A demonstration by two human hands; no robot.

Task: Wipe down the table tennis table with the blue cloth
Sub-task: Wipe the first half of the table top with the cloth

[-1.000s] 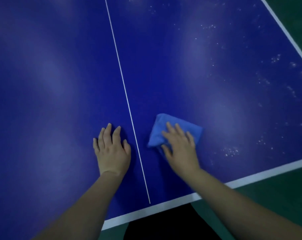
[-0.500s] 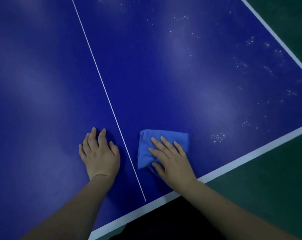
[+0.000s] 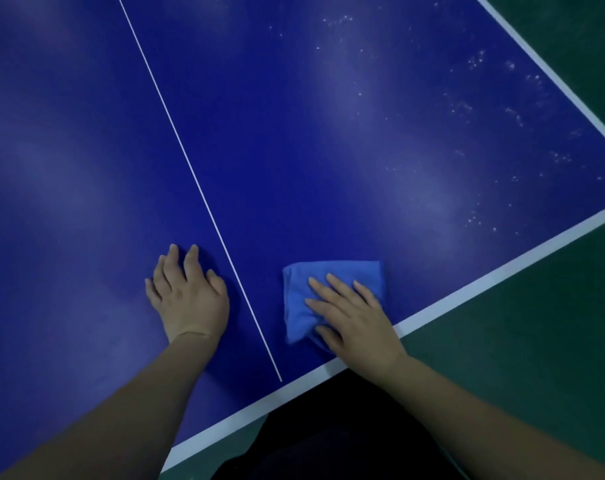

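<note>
- The right hand (image 3: 354, 322) lies flat on the blue cloth (image 3: 332, 292) in the lower centre of the frame, fingers straight and slightly spread, pressing down rather than gripping; its forearm runs off to the lower right corner.
- The left hand (image 3: 189, 294) rests palm-down on the bench (image 3: 86, 168) at lower centre-left, fingers extended and close together, holding nothing; its forearm comes from the lower left corner.
- The blue cloth is a soft, folded, roughly square pad, lighter than the surface beneath, lying just inside the white end border (image 3: 484, 282).
- The bench is a smooth, matte, deep-blue top with pale sheen patches; a thin white centre line (image 3: 197, 188) runs between the two hands.
- Whitish specks (image 3: 474, 220) scatter over the upper right and right.
- Dark green floor (image 3: 536, 358) fills the lower right.
</note>
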